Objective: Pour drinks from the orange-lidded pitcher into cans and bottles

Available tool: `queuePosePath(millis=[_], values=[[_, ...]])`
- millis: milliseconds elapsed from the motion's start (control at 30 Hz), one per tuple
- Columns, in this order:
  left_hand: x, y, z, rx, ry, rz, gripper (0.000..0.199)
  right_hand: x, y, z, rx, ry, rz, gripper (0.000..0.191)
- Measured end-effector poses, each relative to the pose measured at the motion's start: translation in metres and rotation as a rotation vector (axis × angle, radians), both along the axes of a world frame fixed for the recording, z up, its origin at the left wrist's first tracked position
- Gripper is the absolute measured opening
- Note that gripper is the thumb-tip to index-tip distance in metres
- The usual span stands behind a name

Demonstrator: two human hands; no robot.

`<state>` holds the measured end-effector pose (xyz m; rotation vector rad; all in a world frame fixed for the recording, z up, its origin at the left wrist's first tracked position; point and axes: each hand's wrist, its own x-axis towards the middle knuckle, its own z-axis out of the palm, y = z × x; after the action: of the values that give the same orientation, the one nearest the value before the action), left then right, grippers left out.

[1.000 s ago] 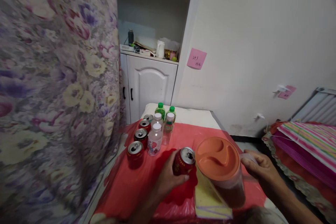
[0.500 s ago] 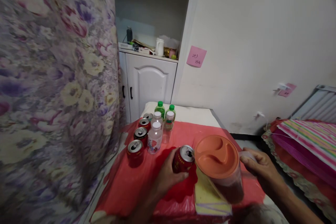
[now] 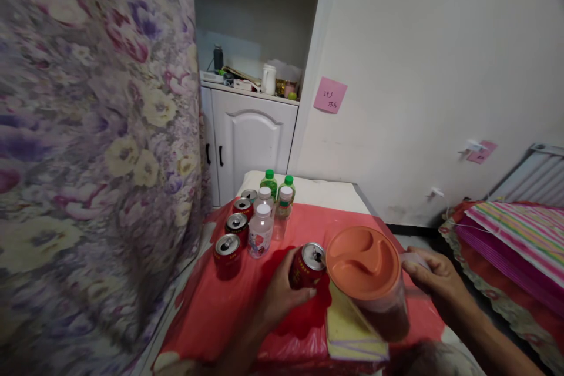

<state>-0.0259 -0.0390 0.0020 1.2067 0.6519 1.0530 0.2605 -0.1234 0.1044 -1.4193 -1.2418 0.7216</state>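
Observation:
My left hand (image 3: 284,294) is wrapped round a red drink can (image 3: 306,270) with its tab opened. In my right hand (image 3: 434,276) is the handle of a clear plastic pitcher (image 3: 388,317) with an orange lid (image 3: 363,262). The pitcher is tilted towards the can, its lid edge at the can's open top. Whether liquid is running between them I cannot make out. Under the can lies a red scallop-edged plate (image 3: 299,320). A yellow cloth (image 3: 352,335) lies below the pitcher.
Several opened cans (image 3: 228,252) stand in a row at the table's left. Beside them are clear bottles with white caps (image 3: 261,232) and two green-capped bottles (image 3: 269,183). A red cover (image 3: 198,317) lies over the table. A floral curtain (image 3: 97,158) hangs to the left.
Almost nothing differs. Both hands keep their hold on the can and the pitcher, in nearly the same place; the view has shifted very slightly.

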Motion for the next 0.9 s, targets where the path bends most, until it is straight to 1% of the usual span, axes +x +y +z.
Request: queuePosePath(millis=[200,400,500,767,900], values=[[-0.001,0.0,0.003,0.024,0.015,-0.009,0.076,-0.002,-0.001,0.003,-0.002,0.03,-0.011,0.051],[-0.001,0.0,0.006,0.037,0.053,0.015,0.074,-0.009,-0.004,0.01,-0.021,0.069,-0.024,0.053],[-0.001,-0.001,0.007,0.035,0.036,-0.002,0.074,-0.011,-0.005,0.013,-0.039,0.084,-0.02,0.053],[0.0,0.0,0.0,0.029,0.032,0.012,0.077,-0.004,-0.001,0.014,0.033,-0.041,0.019,0.055],[0.0,0.0,0.001,0.032,0.031,0.006,0.074,-0.005,-0.002,0.014,0.007,-0.012,0.018,0.056]])
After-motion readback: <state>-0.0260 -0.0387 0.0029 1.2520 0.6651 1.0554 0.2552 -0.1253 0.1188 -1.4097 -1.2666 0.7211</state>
